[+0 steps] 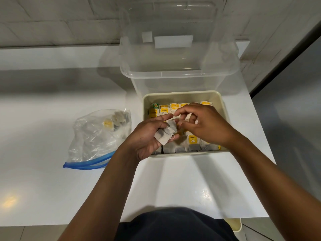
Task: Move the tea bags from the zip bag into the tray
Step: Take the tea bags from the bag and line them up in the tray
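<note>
Head view shows both hands over the near half of the cream tray (219,99). The left hand (149,136) lies palm up, its fingers curled around a small bunch of tea bags (165,134). The right hand (202,124) hovers just beside it with fingers bent in a pinch; whether it grips a string or tag I cannot tell.

The tray already holds rows of tea bags with yellow tags (192,138). To its left, on the white table (43,180), lies the clear zip bag (97,138) with a blue seal, a few tea bags left at its far end. Beyond the tray stands a clear plastic bin (177,79).

These paper sachets look very light, soft and easy to tear, and their thin strings likely tangle. A gentle pinch on the paper body, or on the stiffer tag, should serve best.
</note>
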`<state>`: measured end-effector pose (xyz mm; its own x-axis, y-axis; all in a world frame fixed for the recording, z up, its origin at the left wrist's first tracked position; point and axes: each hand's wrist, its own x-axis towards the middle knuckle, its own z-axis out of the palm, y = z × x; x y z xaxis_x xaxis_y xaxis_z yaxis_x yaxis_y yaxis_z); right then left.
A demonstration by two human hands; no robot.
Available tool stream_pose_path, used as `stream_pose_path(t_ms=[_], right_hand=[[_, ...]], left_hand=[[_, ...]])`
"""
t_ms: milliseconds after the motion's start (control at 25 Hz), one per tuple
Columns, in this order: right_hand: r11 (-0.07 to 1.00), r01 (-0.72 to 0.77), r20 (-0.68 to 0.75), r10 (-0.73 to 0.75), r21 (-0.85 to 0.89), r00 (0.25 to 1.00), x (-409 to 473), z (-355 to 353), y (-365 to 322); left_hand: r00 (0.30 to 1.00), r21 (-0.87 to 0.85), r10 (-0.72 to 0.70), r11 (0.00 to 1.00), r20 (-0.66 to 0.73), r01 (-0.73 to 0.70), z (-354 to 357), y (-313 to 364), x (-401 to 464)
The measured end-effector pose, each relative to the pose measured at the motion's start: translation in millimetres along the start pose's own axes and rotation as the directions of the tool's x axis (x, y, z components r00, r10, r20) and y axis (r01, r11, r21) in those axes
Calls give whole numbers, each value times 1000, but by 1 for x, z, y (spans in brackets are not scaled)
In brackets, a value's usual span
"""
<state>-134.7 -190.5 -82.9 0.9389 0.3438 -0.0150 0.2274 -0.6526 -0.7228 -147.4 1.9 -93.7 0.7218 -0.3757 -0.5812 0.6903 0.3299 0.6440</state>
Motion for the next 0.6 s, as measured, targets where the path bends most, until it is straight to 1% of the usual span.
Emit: stream_pose_path(t_ms=[80,120,160,240,320,400,440,480,520,560,600], right_hand=[[992,107,53,-103,-74,993,-2,6,-10],[984,140,81,-131,-114,988,-4,8,-13],[979,151,99,-138,-140,985,-6,9,-16],[969,163,86,-149,-186,985,-13,13,-22],[922,241,73,-230,-301,970,-17,22,-23],[851,346,83,-342,-394,936,-16,31,-18],[842,378,71,-381,-386,922,-16,33,-16],[862,383,36,-394,-332,918,-16,33,-15],[903,353,-22,-369,-243,929,-16,30,-15],[950,285,-89,-297,-125,951,-16,25,-16],[982,190,-137,-188,1,973,-16,18,-16]], left_hand=[[1000,-9,13,1000,23,-13,3,1,-3],[1000,-42,19,999,17,-18,5,1,-5],[1000,-90,22,996,10,-21,6,2,-5],[1000,-193,12,981,16,-9,6,2,-3],[1000,-266,-13,964,16,17,5,3,1],[999,-303,-34,952,-5,31,3,2,5],[999,-305,-36,952,-22,28,2,1,6],[999,-295,-29,955,-46,14,0,1,6],[998,-276,-4,961,-70,-15,0,1,5],[994,-230,39,971,-104,-63,0,1,5],[985,-150,101,981,-143,-122,0,1,4]])
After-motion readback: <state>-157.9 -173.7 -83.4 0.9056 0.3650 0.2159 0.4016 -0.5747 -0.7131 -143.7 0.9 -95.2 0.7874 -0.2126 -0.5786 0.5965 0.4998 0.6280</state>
